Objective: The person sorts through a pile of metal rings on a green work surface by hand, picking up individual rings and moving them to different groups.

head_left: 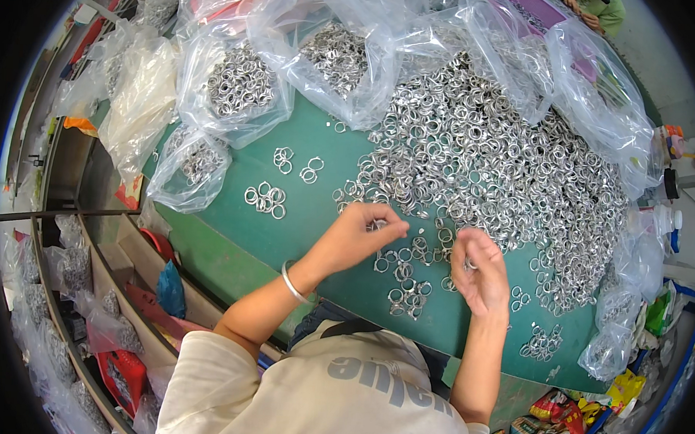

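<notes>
Step in hand, as judged: sorting small silver metal rings drawn from the large loose heap of silver metal rings (490, 153) covering the centre and right of the green-topped bench (301, 215); the left hand (358, 237), mid-frame, has its fingers closed in a pinch on one or two rings (376, 225) at the heap's lower edge; the right hand (478, 271), just right of it, is curled palm-up with thumb and fingers nipping a ring (469, 263); a small scatter of rings (406, 285) lies between and below the hands.

Next move, as judged: calls for fine fingertip control to part single rings without dragging neighbours along.

Small separate clusters of rings (266, 199) lie left of centre; clear plastic bags of rings (237, 84) line the upper frame.

Not determinable: the exact count of rings in either hand; the bench's upper right, covered by bags; the shelves at lower left, blurred by lens curvature; a second person's hands at the top right edge, cut off.
</notes>
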`<move>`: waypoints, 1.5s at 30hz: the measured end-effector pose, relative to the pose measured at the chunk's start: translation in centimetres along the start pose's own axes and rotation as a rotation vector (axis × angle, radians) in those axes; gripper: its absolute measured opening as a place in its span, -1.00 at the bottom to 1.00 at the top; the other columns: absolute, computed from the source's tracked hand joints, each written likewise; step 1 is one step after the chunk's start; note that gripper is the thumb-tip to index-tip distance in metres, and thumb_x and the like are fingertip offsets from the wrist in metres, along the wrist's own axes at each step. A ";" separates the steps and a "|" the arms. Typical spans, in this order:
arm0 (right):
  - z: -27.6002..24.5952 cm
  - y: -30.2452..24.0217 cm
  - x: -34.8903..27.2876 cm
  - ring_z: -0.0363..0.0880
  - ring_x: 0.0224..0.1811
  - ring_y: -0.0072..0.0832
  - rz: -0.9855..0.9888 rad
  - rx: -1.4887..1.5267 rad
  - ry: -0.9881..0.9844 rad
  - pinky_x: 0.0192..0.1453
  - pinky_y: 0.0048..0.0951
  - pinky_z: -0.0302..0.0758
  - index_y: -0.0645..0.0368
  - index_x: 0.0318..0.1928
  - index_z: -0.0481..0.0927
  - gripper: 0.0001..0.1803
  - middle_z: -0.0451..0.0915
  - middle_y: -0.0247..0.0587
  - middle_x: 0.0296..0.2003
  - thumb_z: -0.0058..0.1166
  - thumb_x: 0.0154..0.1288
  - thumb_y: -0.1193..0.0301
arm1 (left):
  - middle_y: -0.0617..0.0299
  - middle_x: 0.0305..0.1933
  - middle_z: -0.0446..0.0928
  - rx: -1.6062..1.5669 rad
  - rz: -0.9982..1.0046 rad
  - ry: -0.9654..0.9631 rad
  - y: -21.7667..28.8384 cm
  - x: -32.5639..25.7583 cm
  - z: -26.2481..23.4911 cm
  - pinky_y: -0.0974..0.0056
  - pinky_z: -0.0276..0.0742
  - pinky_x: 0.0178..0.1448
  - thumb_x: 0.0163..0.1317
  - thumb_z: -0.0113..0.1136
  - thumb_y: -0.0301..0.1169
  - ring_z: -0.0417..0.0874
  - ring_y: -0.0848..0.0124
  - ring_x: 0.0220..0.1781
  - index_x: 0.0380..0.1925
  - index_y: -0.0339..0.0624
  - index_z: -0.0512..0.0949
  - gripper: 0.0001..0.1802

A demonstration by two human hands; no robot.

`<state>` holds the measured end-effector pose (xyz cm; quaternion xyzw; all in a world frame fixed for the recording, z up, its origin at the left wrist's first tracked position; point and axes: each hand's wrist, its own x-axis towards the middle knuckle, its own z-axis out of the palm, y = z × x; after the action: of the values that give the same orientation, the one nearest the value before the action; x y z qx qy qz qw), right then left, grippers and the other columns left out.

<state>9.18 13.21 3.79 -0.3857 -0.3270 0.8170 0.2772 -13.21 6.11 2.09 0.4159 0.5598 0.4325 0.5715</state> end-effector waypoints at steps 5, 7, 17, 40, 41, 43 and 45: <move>-1.2 2.3 -1.3 0.36 -0.62 -0.67 -0.283 -0.922 0.181 -0.57 -0.51 0.25 0.23 -0.23 0.67 -0.85 0.43 -0.37 -0.63 0.25 0.14 0.56 | 0.15 -0.37 0.48 0.795 0.311 0.159 -0.1 -0.3 2.9 0.14 0.46 -0.39 0.15 0.27 -0.39 0.55 0.18 -0.49 -0.22 -0.10 0.61 -0.82; 0.0 2.4 -1.7 0.42 -0.63 -0.50 -0.317 -1.154 0.231 -0.52 -0.39 0.33 0.16 -0.23 0.68 -0.80 0.45 -0.29 -0.62 0.28 0.07 0.54 | 0.18 -0.36 0.49 0.836 0.313 0.095 -0.4 0.0 3.3 0.10 0.49 -0.37 0.13 0.29 -0.38 0.58 0.13 -0.45 -0.19 -0.07 0.61 -0.78; 1.5 3.2 -1.0 0.59 -0.51 -0.23 -0.486 -1.493 0.366 -0.46 -0.23 0.43 0.15 -0.26 0.58 -0.83 0.60 -0.21 -0.48 0.25 0.11 0.49 | 0.12 -0.28 0.56 0.907 0.283 -0.021 0.1 0.4 3.6 0.07 0.51 -0.34 0.11 0.29 -0.38 0.62 0.07 -0.38 -0.14 -0.14 0.57 -0.71; -0.8 0.7 -1.3 0.16 -0.73 -0.58 -0.025 0.409 0.153 -0.69 -0.55 0.08 0.13 -0.30 0.42 -0.81 0.23 -0.39 -0.71 -0.08 0.46 0.31 | 0.15 -0.42 0.46 0.965 0.348 -0.058 0.4 0.9 3.7 0.11 0.48 -0.39 0.15 0.24 -0.39 0.59 0.12 -0.44 -0.29 -0.06 0.62 -0.88; -1.6 0.6 -1.6 0.14 -0.74 -0.58 -0.037 0.358 0.096 -0.69 -0.55 0.08 0.14 -0.31 0.43 -0.79 0.22 -0.39 -0.72 -0.09 0.46 0.31 | 0.19 -0.43 0.45 0.908 0.367 -0.047 0.3 1.0 3.7 0.12 0.47 -0.40 0.17 0.23 -0.38 0.57 0.16 -0.47 -0.32 -0.09 0.62 -0.90; -2.8 0.5 -2.3 0.12 -0.75 -0.58 -0.063 0.257 -0.017 -0.69 -0.55 0.08 0.17 -0.33 0.45 -0.75 0.21 -0.40 -0.74 -0.12 0.47 0.30 | 0.28 -0.46 0.45 0.794 0.405 -0.026 0.1 1.1 3.7 0.16 0.46 -0.43 0.21 0.22 -0.38 0.55 0.24 -0.53 -0.37 -0.15 0.61 -0.91; -3.0 0.2 -3.0 0.17 -0.73 -0.66 -0.063 -0.057 0.092 -0.65 -0.59 0.11 0.24 -0.34 0.53 -0.82 0.29 -0.43 -0.73 0.01 0.40 0.41 | 0.36 -0.44 0.45 0.394 0.401 0.026 0.4 1.5 3.6 0.26 0.41 -0.48 0.25 0.19 -0.38 0.48 0.40 -0.55 -0.35 -0.18 0.60 -0.89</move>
<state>13.21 11.93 3.55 -0.4200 -0.3493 0.7795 0.3065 -9.66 7.66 2.11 0.6161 0.5468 0.4249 0.3754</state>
